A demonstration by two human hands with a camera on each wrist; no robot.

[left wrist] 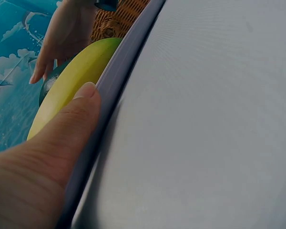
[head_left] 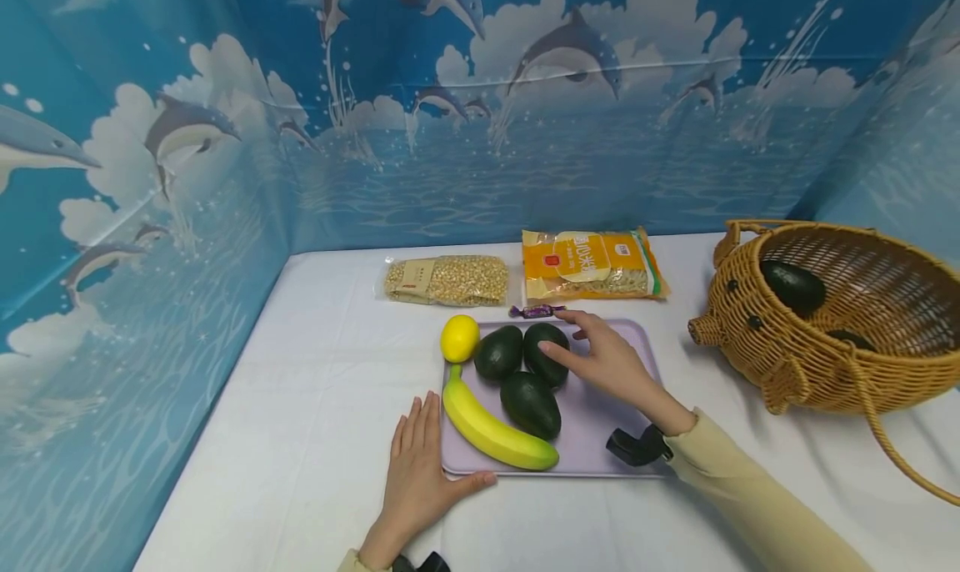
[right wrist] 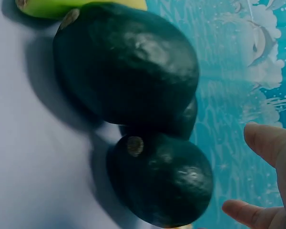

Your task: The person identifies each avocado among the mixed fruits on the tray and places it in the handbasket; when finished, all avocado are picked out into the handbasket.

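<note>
On the light purple tray [head_left: 588, 413] lie three dark green avocados, a banana [head_left: 487, 426] and a yellow lemon [head_left: 460, 338]. My left hand [head_left: 422, 470] lies flat at the tray's near left corner, thumb along the near rim; in the left wrist view the thumb [left wrist: 69, 124] overlaps the banana. Over the far right avocado [head_left: 546, 376] hovers my right hand [head_left: 615, 368], thumb and fingers spread. The right wrist view shows its fingers [right wrist: 271, 148] apart from the nearest avocado [right wrist: 162, 181]. Beside that one are the left avocado [head_left: 498, 353] and the front avocado [head_left: 530, 405].
Behind the tray lie a purple wrapped candy [head_left: 534, 312], a clear bag of yellow kernels [head_left: 465, 280] and an orange food packet [head_left: 592, 263]. To the right stands a pig-shaped wicker basket [head_left: 795, 380] with avocados [head_left: 792, 287] inside. A dolphin-print curtain [head_left: 450, 180] closes off the back.
</note>
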